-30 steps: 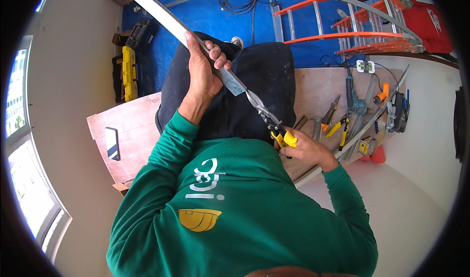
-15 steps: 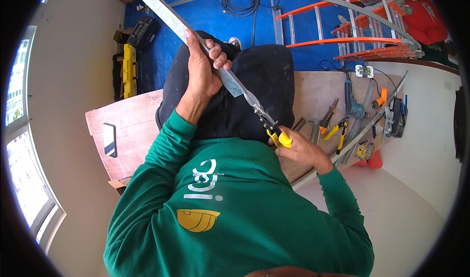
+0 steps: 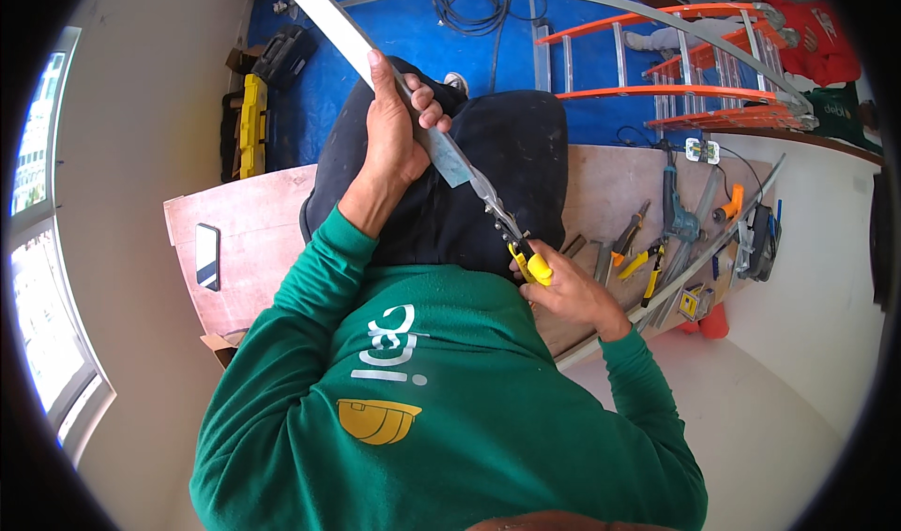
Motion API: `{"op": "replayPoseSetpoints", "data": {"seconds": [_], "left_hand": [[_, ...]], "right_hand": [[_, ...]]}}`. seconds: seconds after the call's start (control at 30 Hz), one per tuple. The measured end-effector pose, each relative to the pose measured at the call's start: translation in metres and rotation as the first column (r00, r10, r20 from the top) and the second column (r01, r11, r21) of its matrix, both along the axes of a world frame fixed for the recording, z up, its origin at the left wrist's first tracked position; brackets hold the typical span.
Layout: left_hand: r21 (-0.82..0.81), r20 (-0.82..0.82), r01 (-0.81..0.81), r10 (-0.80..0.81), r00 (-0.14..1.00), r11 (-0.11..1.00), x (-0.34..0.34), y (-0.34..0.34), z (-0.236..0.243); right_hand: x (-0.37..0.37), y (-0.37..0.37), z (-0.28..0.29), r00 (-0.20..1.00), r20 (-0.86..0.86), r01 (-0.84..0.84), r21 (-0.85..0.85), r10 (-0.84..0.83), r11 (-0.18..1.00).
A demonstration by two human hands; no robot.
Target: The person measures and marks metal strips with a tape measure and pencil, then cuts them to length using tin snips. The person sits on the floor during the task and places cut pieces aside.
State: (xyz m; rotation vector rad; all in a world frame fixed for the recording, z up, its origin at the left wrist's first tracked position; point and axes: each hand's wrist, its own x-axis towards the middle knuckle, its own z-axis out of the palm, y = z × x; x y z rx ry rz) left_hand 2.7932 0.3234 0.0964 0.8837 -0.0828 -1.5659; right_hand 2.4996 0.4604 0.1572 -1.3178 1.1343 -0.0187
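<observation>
My left hand [image 3: 396, 123] is wrapped round a long galvanized metal profile [image 3: 328, 24], which slants from the upper left down over my lap. In my right hand [image 3: 568, 287] are tin snips [image 3: 507, 223] with yellow and black handles, gripped near my waist. The snips' jaws meet the lower end of the profile; whether the blades have cut into the metal is too small to tell. The fingers of my right hand are partly hidden behind the handles.
I sit on a wooden board [image 3: 253, 249] with a phone [image 3: 207, 257] at its left. To the right lie a blue power tool [image 3: 678, 214], pliers [image 3: 631, 232] and metal strips. An orange ladder [image 3: 657, 91] lies on blue floor covering [image 3: 375, 15]; a person in red [image 3: 815, 47] is beyond.
The view has shifted slightly. Both hands keep nearly the same grip, with the snips still at the profile's end. More of the person in red shows behind the ladder.
</observation>
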Motion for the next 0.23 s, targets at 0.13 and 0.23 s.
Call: {"op": "replayPoseSetpoints", "data": {"seconds": [0.13, 0.23], "left_hand": [[0.012, 0.008, -0.002, 0.002, 1.0, 1.0, -0.0002, -0.0004, -0.0015], [-0.005, 0.002, 0.005, -0.005, 1.0, 1.0, 0.0022, 0.0007, -0.0033]], "right_hand": [[-0.0021, -0.004, -0.0023, 0.999, -0.006, -0.044, -0.001, 0.044, 0.999], [-0.0015, -0.005, -0.0012, 0.999, -0.013, -0.039, 0.038, 0.04, 0.998]]}}
